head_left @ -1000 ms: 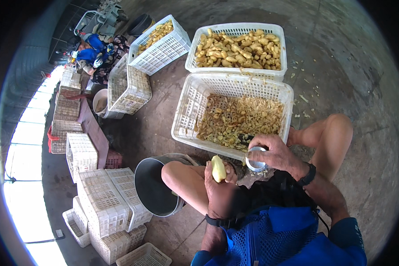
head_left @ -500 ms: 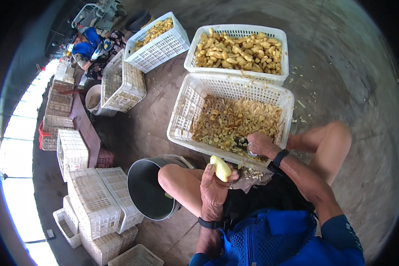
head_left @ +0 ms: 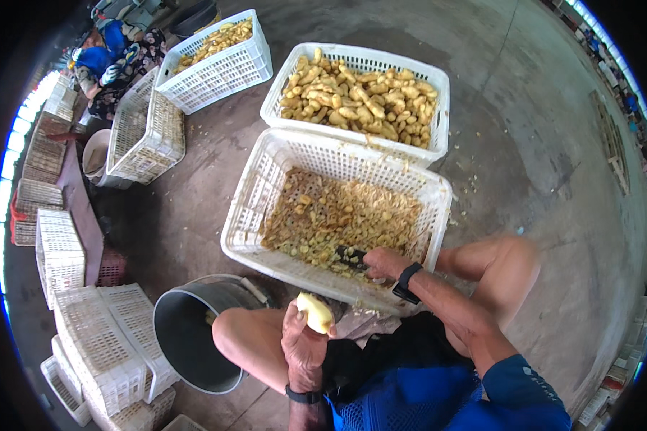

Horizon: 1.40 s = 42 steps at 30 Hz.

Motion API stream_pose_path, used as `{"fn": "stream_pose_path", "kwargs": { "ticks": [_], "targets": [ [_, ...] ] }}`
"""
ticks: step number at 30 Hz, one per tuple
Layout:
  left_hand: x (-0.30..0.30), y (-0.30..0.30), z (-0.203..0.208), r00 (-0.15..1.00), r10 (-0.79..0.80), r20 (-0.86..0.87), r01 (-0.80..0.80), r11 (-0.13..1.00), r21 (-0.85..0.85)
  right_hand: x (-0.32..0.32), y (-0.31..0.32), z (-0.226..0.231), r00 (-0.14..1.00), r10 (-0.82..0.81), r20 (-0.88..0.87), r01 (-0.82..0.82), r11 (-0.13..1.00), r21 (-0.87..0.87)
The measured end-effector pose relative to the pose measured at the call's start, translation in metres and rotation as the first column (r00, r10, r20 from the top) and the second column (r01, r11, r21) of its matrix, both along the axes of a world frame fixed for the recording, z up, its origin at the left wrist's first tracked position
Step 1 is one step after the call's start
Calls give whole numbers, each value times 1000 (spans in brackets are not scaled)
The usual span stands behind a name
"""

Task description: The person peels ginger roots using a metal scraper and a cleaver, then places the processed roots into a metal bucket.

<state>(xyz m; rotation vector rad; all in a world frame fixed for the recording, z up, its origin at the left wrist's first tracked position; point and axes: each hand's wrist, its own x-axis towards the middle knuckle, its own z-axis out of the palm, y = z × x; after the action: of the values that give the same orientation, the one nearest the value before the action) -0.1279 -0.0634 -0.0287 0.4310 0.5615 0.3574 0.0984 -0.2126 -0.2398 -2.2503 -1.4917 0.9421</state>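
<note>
Left hand (head_left: 305, 343) clasping peeled root (head_left: 315, 313)

The root is sitting in that grip near a white crate (head_left: 262, 183). The right hand (head_left: 386, 263) is hovering over peelings (head_left: 366, 208) inside; whether it is holding a dark object (head_left: 348, 253), I cannot tell.

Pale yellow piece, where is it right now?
In the head view, the pale piece is in the left hand, low near the middle, right of the grey bucket.

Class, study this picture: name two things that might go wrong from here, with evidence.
The left hand alone holds the pale tuber, so it might slip. The right hand is down by the peelings, near or touching a dark object; if sharp, that might cut.
</note>
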Motion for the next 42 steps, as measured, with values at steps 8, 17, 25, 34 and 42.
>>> {"fn": "stream_pose_path", "kwargs": {
  "ticks": [8,17,25,34,42],
  "targets": [
    [24,0,-5,986,2,168,22,989,-144,131,90,150,835,-533,-141,515,664,542],
    [31,4,-21,1000,15,5,-14,986,-167,187,105,174,834,-319,-450,410,904,119],
    [33,19,-17,969,245,6,-238,947,-215,40,57,-7,982,-18,-188,-73,882,-466],
    [25,10,-11,992,-85,94,106,964,-242,-24,22,-37,989,-57,137,123,831,-542],
    [17,-3,-14,960,25,278,87,920,-383,-8,18,-6,987,-141,82,162,910,-382]
  ]
}}
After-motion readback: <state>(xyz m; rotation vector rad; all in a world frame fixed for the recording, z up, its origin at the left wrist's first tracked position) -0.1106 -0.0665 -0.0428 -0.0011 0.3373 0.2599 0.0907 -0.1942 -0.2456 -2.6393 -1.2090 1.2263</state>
